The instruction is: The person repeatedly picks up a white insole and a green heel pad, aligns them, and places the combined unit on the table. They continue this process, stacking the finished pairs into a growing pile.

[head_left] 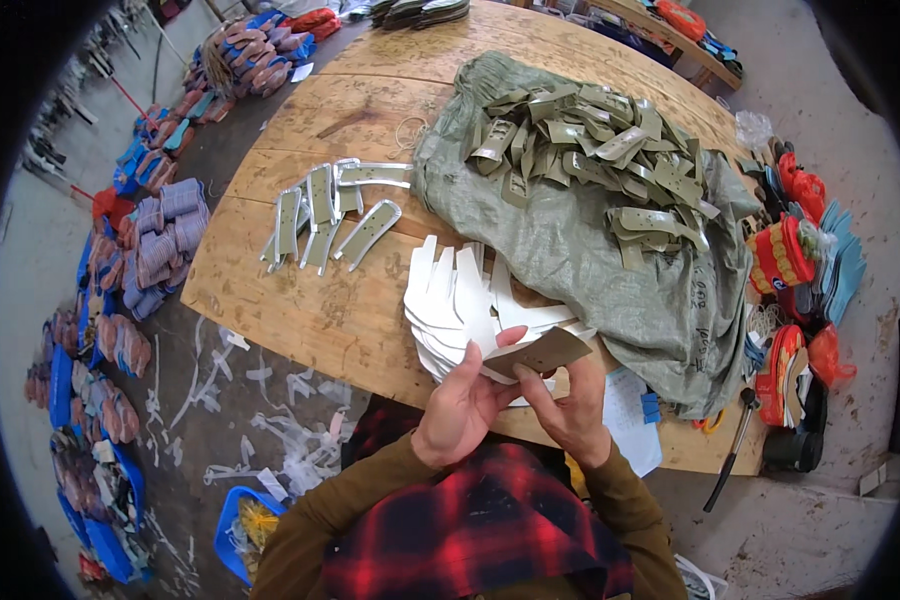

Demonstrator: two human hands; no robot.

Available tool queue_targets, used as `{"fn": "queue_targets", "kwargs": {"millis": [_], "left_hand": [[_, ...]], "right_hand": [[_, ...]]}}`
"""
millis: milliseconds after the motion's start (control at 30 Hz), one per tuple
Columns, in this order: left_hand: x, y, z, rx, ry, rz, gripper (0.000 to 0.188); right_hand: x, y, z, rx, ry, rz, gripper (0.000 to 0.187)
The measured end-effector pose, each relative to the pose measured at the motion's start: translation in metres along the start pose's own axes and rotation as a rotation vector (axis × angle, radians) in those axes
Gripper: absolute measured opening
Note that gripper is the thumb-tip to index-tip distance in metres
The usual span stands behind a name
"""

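Note:
Over the table's near edge, I hold a flat olive-brown board piece (548,352) in both hands. My right hand (574,408) pinches its near edge between thumb and fingers. My left hand (470,398) has its thumb raised and its fingers around the left end, partly hidden by the piece. Just beyond lies a fanned pile of white curved strips (440,305). Several olive pieces with pale edging (322,215) lie on the left of the table. A heap of similar olive pieces (595,140) rests on a green woven sack (570,270).
The wooden table (370,110) has a dark stack (420,12) at its far edge. A paper sheet (632,425) with a blue clip lies at the near right. Bundled goods (165,240) line the left floor, with a blue basket (238,535) and scattered scraps (300,430) nearer.

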State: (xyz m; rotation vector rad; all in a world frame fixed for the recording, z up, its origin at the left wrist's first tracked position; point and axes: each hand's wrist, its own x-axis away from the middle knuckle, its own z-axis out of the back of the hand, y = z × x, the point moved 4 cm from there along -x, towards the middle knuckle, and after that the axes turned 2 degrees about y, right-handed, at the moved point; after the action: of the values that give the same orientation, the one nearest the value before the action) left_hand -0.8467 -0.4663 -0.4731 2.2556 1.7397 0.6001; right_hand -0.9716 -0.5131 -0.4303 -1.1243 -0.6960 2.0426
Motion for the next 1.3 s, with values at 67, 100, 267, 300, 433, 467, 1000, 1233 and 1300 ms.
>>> {"fn": "queue_targets", "kwargs": {"millis": [67, 100, 267, 300, 433, 467, 1000, 1233, 1300], "left_hand": [[-0.001, 0.015, 0.004, -0.343, 0.002, -0.037, 0.057], [-0.003, 0.026, 0.005, -0.511, -0.001, -0.055, 0.057], [-0.004, 0.081, -0.008, -1.224, 0.125, -0.188, 0.024], [-0.001, 0.083, -0.013, -1.322, 0.127, -0.268, 0.021], [0.019, 0.079, -0.043, -1.612, 0.07, -0.639, 0.014], [0.023, 0.076, -0.053, -1.591, 0.065, -0.676, 0.009], [0.042, 0.061, -0.06, -1.753, 0.008, -0.775, 0.02], [0.025, 0.051, -0.036, -1.421, -0.051, -0.587, 0.026], [0.012, 0.047, -0.013, -0.958, -0.033, -0.264, 0.029]], "right_hand": [[0.003, 0.001, 0.002, 0.025, 0.011, 0.052, 0.032], [0.005, 0.001, 0.003, 0.051, 0.019, 0.098, 0.033], [0.01, -0.014, 0.006, 0.194, -0.071, 0.304, 0.048], [0.01, -0.018, 0.008, 0.203, -0.076, 0.312, 0.049], [0.019, -0.024, 0.01, 0.275, -0.127, 0.322, 0.054], [0.021, -0.023, 0.01, 0.282, -0.141, 0.304, 0.055], [0.027, -0.017, -0.004, 0.297, -0.121, 0.188, 0.045], [0.019, -0.009, 0.003, 0.257, -0.16, 0.091, 0.034], [0.013, -0.011, 0.009, 0.078, -0.207, 0.05, 0.029]]}}
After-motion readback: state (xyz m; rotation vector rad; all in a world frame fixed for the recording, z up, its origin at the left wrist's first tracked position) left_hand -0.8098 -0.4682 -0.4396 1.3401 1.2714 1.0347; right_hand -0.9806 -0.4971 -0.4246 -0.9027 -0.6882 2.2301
